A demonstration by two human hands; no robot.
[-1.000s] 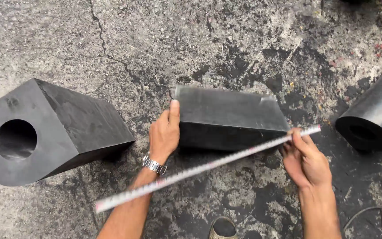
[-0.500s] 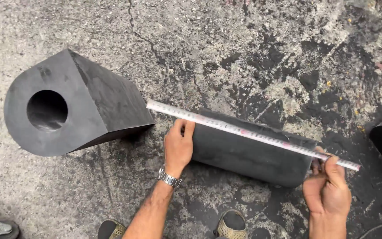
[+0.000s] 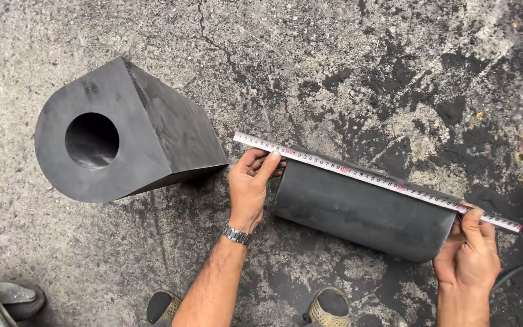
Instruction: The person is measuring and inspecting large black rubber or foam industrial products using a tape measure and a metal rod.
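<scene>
Black rubber blocks are lying on the cracked, stained grey concrete ground [image 3: 364, 66]: the larger D-shaped black rubber block with a round hole through it [image 3: 122, 136] is sitting at the left of the frame, its bored end facing the camera, and the smaller rounded black rubber block [image 3: 364, 209] is lying on its side at centre right, slanting down toward the right. A long white steel measuring tape with red marks [image 3: 373, 178] is stretching along the upper edge of the smaller block, running from the centre of the frame to the right edge and overhanging both ends. The left hand [image 3: 249, 188] is gripping the smaller block's left end, thumb pressing the tape down against the corner and fingers curling round the end face. The right hand [image 3: 468, 254] is holding the block's lower right end, thumb and forefinger pinching the tape at the corner. A metal wristwatch [image 3: 236, 234] is showing on the left wrist. Two woven sandals [image 3: 328, 307] are peeking in at the bottom edge, with a grey shoe [image 3: 19, 298] at lower left.
</scene>
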